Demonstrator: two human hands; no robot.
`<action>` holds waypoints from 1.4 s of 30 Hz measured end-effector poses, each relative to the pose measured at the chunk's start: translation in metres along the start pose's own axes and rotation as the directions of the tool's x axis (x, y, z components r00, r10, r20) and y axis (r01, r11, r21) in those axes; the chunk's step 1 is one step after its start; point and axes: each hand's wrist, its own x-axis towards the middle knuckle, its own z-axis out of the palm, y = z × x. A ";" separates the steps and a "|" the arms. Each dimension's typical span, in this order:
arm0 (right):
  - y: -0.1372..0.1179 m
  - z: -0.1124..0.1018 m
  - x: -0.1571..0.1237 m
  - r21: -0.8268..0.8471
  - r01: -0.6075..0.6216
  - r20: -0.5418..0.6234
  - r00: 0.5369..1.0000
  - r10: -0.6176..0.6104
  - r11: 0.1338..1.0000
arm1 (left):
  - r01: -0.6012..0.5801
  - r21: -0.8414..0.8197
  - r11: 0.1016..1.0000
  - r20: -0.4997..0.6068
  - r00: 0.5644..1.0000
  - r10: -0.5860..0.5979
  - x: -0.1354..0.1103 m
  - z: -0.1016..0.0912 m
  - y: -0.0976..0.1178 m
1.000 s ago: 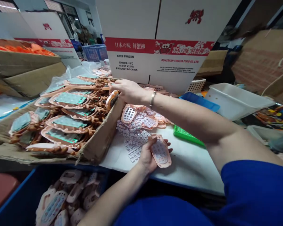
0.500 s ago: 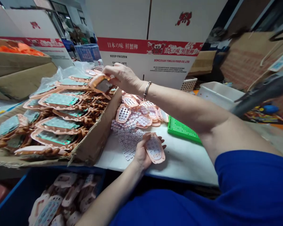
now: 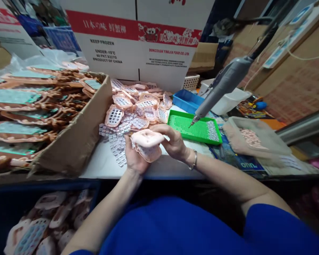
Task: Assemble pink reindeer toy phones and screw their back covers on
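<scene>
My left hand (image 3: 133, 156) grips a pink keypad shell (image 3: 150, 153) from below, just above the white table's near edge. My right hand (image 3: 174, 141) holds a second pink piece (image 3: 146, 138) on top of that shell, fingers curled round it. Both hands meet at the centre of the view. Sheets of small rubber keys (image 3: 117, 141) lie on the table just left of them. Behind is a heap of pink keypad shells (image 3: 138, 104).
A cardboard box (image 3: 77, 134) of brown pieces with green boards stands at left. A green tray (image 3: 194, 129) lies to the right, with a hanging grey electric screwdriver (image 3: 223, 85) above it. A blue bin (image 3: 42, 219) of pink shells sits below left. A large white carton (image 3: 138, 39) stands behind.
My right hand has come back from the cardboard box with a pink piece and set it over the shell in my left hand. My view has swung to the right.
</scene>
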 end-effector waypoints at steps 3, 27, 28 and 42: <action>0.002 -0.007 -0.030 -0.078 0.080 0.039 0.996 -0.077 0.994 | 0.019 0.018 1.000 -0.062 0.998 -0.017 -0.001 0.001 -0.012; -0.016 -0.002 -0.045 -0.378 -0.237 0.283 0.891 0.356 0.895 | -0.173 0.123 0.977 -0.047 0.983 0.180 0.005 -0.014 -0.037; -0.017 -0.002 -0.044 -0.369 -0.262 0.273 0.887 0.373 0.892 | -0.177 0.118 0.977 -0.044 0.982 0.183 0.005 -0.013 -0.038; -0.019 0.003 -0.035 -0.336 -0.281 0.197 0.912 0.359 0.899 | -0.186 0.117 0.975 0.037 0.982 0.183 0.000 -0.015 -0.042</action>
